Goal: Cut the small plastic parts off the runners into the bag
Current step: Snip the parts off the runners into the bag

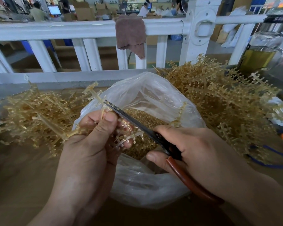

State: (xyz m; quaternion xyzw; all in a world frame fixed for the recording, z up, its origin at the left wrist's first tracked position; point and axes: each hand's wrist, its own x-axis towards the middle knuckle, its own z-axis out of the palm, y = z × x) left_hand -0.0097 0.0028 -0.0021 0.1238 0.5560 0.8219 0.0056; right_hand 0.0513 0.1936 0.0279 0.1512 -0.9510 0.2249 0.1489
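My left hand (95,139) grips a bundle of translucent amber runners (95,93) over the open clear plastic bag (147,93); thumb and fingers curl round the stems, and small parts still stick out from them. My right hand (191,149) holds scissors (131,119) with dark blades and brown handles. The blade tips lie against the runner just above my left thumb. A layer of small amber cut parts (142,116) fills the bottom of the bag.
A pile of amber runners (34,118) lies to the left of the bag and a larger heap (219,101) to the right. A white railing (82,28) with a brown cloth (131,35) stands behind. A glass bottle (265,44) is at the far right.
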